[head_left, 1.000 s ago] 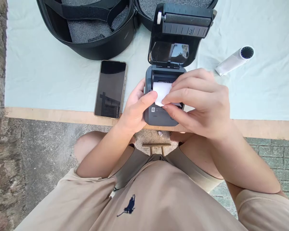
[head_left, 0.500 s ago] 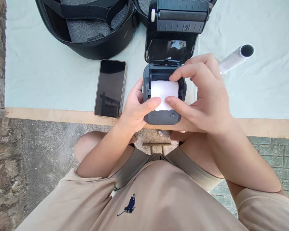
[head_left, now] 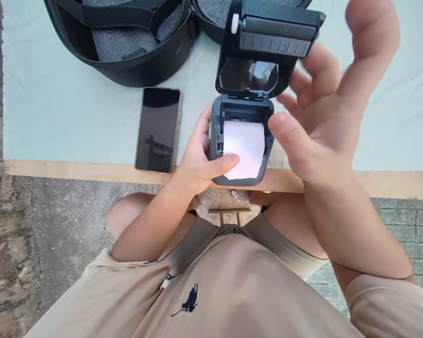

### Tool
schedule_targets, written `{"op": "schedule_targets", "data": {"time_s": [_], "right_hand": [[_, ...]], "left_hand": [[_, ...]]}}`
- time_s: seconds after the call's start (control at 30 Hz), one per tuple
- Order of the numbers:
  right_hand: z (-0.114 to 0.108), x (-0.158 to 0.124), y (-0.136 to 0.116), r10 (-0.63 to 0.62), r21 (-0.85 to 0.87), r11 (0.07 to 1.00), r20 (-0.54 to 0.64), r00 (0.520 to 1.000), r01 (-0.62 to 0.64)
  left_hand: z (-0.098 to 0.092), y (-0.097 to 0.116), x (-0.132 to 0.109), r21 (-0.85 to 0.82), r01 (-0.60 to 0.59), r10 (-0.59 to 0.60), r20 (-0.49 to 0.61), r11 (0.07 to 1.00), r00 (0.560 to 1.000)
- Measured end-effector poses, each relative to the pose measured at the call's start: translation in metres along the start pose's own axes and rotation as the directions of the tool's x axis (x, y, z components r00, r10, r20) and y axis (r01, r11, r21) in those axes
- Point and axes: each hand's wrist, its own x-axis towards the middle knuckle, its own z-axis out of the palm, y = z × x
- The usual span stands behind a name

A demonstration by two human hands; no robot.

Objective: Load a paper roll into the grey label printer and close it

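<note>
A small dark grey printer [head_left: 216, 176] sits at the table's front edge with its black lid [head_left: 248, 75] raised. White paper [head_left: 245, 145] lies in its compartment, the loose end reaching over the front of the body. My left hand [head_left: 200, 162] grips the printer's left side, its thumb pressing on the paper. Beside the printer's right side is my right hand [head_left: 324, 103], fingers spread and holding nothing; its thumb tip is near the body's right edge and its other fingers are by the lid.
A phone [head_left: 158, 129] lies left of the printer on the pale cloth [head_left: 70, 117]. Behind it stands an unzipped black case [head_left: 144, 70] with grey foam and a strap. The wooden table edge [head_left: 74, 170] runs along the front, above my knees.
My right hand has let go of the paper, spread its fingers and moved right and up toward the lid. The paper end now extends farther over the front. The lid has shifted slightly right.
</note>
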Motion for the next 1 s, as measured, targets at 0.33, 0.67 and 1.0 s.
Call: {"op": "schedule_targets", "data": {"time_s": [0.33, 0.67, 1.0], "right_hand": [[0.0, 0.002, 0.006, -0.156, -0.112, 0.982, -0.01, 0.988, 0.153], [-0.002, 0.004, 0.004, -0.123, -0.195, 0.965, 0.255, 0.959, 0.176], [0.0, 0.005, 0.011, 0.045, 0.005, 0.999, 0.29, 0.956, -0.049]], "left_hand": [[-0.015, -0.016, 0.007, 0.099, -0.064, 0.054, 0.104, 0.993, 0.993], [-0.005, -0.008, 0.001, -0.045, -0.051, 0.054, 0.08, 0.998, 0.995], [-0.001, -0.003, 0.0, -0.018, -0.01, 0.01, 0.036, 1.0, 0.999]]}}
